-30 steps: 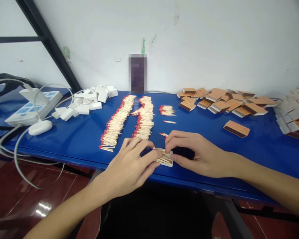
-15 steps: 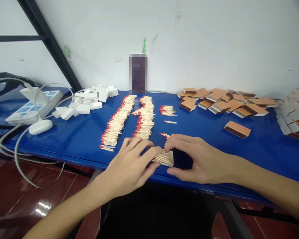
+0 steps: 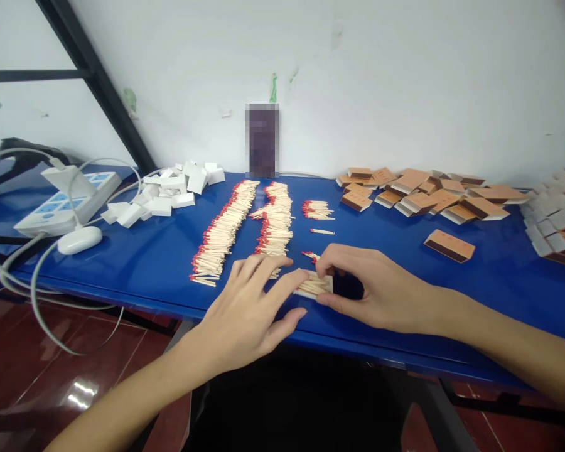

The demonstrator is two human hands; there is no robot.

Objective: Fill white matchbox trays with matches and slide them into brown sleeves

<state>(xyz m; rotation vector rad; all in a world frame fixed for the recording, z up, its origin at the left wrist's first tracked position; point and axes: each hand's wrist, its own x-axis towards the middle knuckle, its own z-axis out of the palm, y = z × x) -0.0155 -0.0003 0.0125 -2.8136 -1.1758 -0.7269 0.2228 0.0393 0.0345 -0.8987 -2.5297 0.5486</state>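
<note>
A small white matchbox tray (image 3: 328, 287) filled with matches (image 3: 314, 285) lies near the front edge of the blue table. My right hand (image 3: 381, 285) pinches its right end between thumb and fingers. Spread beside it on the left is my left hand (image 3: 252, 304), its index fingertip at the tray's left end and its thumb apart from it. Beyond my left fingers run two long rows of red-headed matches, a left row (image 3: 223, 232) and a right row (image 3: 277, 223). A few loose matches (image 3: 309, 256) lie just behind the tray, partly hidden by my right fingers.
A small match pile (image 3: 317, 209) and a single match (image 3: 322, 231) lie farther back. White trays (image 3: 160, 194) are heaped at left, near a power strip (image 3: 70, 201) and cables. Orange matchbox sleeves (image 3: 419, 191) and one separate sleeve (image 3: 449, 245) lie right, before stacked boxes (image 3: 558, 213).
The tray has shifted slightly away from the table edge and to the right. My right hand has closed in on its end, and my left thumb has come off it.
</note>
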